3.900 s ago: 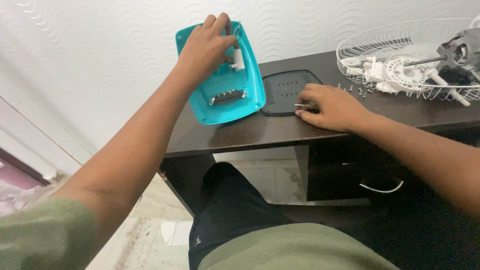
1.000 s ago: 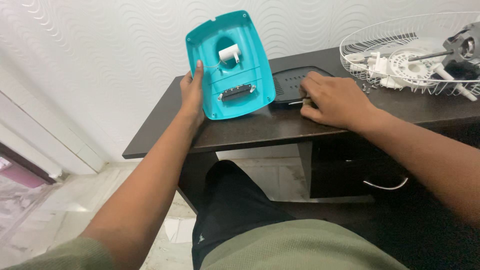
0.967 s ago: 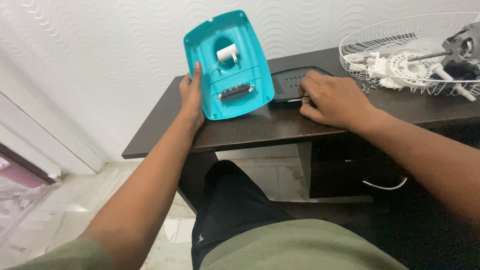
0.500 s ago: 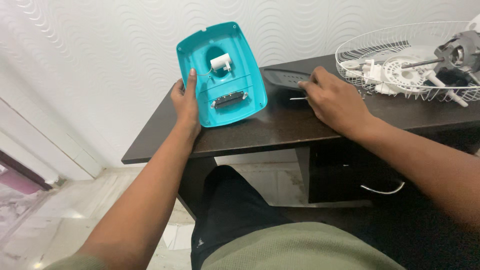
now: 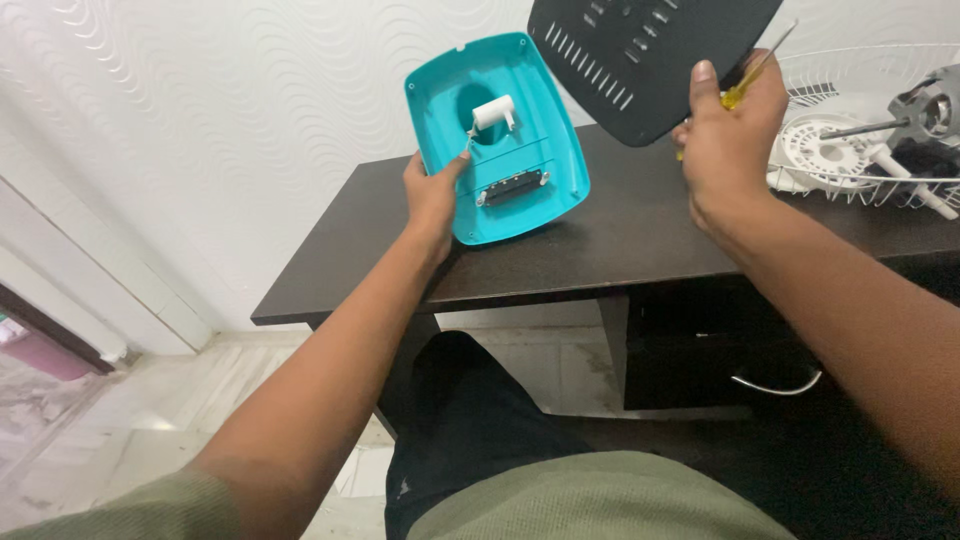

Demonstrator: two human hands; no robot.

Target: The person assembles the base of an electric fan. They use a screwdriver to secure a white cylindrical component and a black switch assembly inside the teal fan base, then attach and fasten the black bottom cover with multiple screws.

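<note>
Two shells are up: the teal one [image 5: 505, 135] stands tilted on the tabletop [image 5: 620, 235], my left hand [image 5: 432, 195] gripping its edge, while my right hand [image 5: 728, 140] lifts the black panel [image 5: 645, 55] and a screwdriver [image 5: 745, 85], fingers closed on both.

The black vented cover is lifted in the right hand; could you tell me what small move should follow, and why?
Probably lower the black vented cover onto the teal housing: the left hand props it tilted, open side showing, while the right hand also holds a screwdriver.

glossy teal plastic shell [image 5: 520, 130], matt black plastic cover [image 5: 650, 55], dark wood desk [image 5: 620, 230].
</note>
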